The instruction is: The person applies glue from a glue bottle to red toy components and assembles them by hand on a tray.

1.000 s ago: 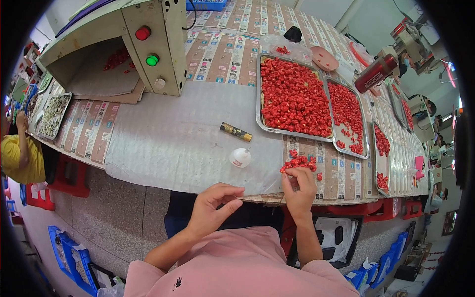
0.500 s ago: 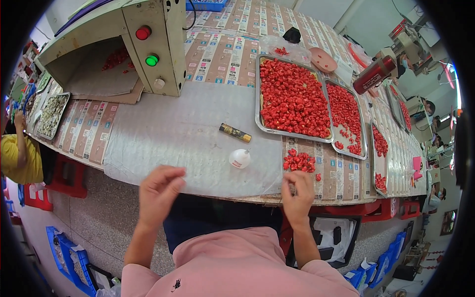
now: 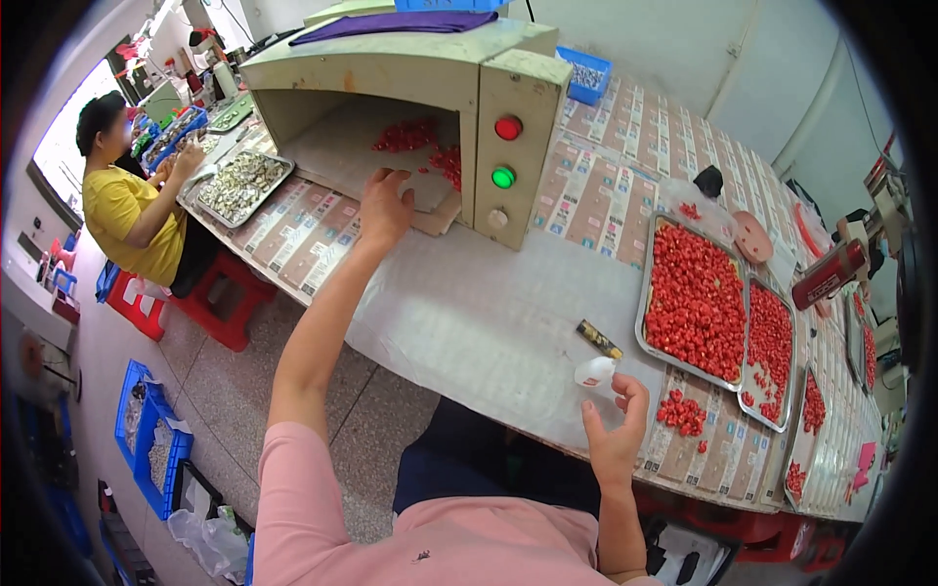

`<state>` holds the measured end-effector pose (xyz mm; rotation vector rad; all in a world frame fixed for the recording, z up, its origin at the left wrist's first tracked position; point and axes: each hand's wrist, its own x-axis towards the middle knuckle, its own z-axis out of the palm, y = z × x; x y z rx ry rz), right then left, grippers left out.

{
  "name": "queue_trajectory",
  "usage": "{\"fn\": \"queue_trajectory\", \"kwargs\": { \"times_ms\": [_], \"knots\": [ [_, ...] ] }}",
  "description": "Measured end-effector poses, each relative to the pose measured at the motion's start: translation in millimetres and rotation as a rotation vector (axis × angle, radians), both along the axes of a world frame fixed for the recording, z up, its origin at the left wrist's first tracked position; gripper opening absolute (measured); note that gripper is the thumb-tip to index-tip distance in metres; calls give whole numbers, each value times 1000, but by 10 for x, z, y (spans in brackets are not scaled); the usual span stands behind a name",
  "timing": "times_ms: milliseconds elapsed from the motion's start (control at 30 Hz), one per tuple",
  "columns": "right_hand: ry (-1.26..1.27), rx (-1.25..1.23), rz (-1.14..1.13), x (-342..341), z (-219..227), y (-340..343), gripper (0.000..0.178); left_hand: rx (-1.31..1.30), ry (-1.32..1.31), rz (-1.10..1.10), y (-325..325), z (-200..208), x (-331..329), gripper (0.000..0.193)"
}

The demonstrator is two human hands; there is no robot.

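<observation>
Before the mouth of a beige machine (image 3: pixel 467 93), the curled left hand (image 3: pixel 388 208), its grasp impossible to tell, could scatter the red pieces (image 3: pixel 408 135) inside by brushing them, and right of the machine the open right hand (image 3: pixel 616 433) could nudge over a white bottle (image 3: pixel 593 371).

Even, fairly bright indoor light, with fisheye bending and black corners
A washed-out white opening (image 3: pixel 73 112) glares at the upper left; the cavity (image 3: pixel 337 127) of the beige machine (image 3: pixel 362 73) falls into shadow, its green lamp (image 3: pixel 503 177) glowing; the pale sheet (image 3: pixel 459 303) carries a soft sheen; the table edge (image 3: pixel 718 490) curves, and things near the rim look soft
</observation>
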<state>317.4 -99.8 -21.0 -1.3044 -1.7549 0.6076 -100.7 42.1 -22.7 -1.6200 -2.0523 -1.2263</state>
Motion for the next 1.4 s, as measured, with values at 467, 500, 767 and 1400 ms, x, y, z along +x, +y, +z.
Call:
{"fn": "queue_trajectory", "kwargs": {
  "times_ms": [467,500,767,1400],
  "knots": [
    [55,-79,-78,-189,-173,206,51,-139,-40,229,1058,-217,-658,43],
    [55,-73,-81,-185,-187,206,51,-152,-33,257,1087,-203,-727,45],
    [-24,-115,-129,-195,-154,209,45,-293,132,52,1292,-68,-539,38],
    [-36,-73,-91,-176,-142,199,36,-53,-978,-550,124,-150,91,24]
  ]
}}
